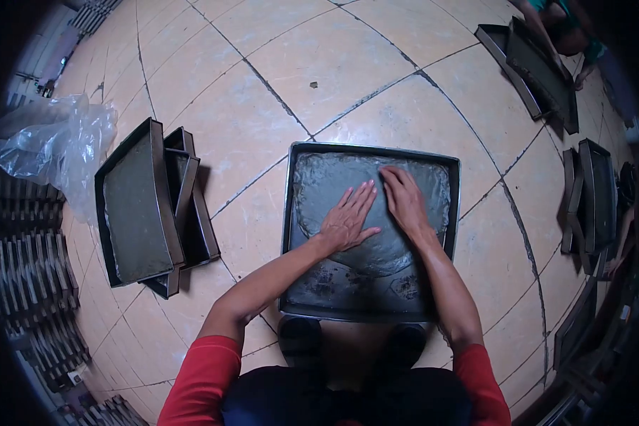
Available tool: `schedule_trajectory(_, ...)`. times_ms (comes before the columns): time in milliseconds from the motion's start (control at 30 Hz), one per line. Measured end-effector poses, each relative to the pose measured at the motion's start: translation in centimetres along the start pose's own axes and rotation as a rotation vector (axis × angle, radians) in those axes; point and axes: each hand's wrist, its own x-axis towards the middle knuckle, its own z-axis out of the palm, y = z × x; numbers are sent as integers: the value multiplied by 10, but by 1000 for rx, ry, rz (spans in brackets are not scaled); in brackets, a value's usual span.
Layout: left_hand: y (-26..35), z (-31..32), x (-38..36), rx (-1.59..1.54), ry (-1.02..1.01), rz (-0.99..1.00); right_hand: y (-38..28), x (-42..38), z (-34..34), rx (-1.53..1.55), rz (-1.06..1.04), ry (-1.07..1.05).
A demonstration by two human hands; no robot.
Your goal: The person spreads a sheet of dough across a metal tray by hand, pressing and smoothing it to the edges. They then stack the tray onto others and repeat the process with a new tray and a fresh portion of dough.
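Note:
A square metal baking tray (362,313) lies on the floor in front of my feet. A grey, dough-like sheet (319,188) covers its far and middle part, with an uneven rounded near edge. Bare, dark-stained metal shows along the tray's near side. My left hand (348,219) rests flat on the sheet near its middle, fingers stretched out and thumb apart. Just to its right, my right hand (407,202) presses on the same sheet, fingers extended close together and slightly bent. Neither hand grasps anything.
Stacked trays (136,209), the top one filled with grey material, stand at left near a clear plastic sheet (57,135). Dark racked pieces (32,273) line the far left. Another person (564,25) handles trays (529,67) at upper right; more trays (589,199) sit at right.

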Motion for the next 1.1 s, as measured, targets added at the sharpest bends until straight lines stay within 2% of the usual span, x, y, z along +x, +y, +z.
schedule_trajectory(33, 0, 2, 0, 1, -10, -1, -7, 16, 4, -77, -138, 94)
schedule_trajectory(133, 1, 4, 1, 13, -2, -10, -6, 49, 20, -316, -196, 6)
schedule_trajectory(333, -4, 11, 2, 23, 0, -25, -10, 65, 44, -583, -272, 56)
schedule_trajectory(533, 2, 16, -2, 41, 69, -91, -15, 64, 51, -627, -297, 69)
schedule_trajectory(667, 3, 10, -1, 38, 15, -118, -27, 70, 50, -663, -176, -28)
schedule_trajectory(767, 0, 14, -3, 26, 51, -98, -31, 69, 47, -664, -183, 8)
schedule_trajectory(867, 1, 10, -3, 25, 24, -111, -23, 67, 51, -597, -243, 27)
schedule_trajectory(1100, -1, 14, 1, 39, 40, -125, -26, 76, 35, -395, -226, 43)
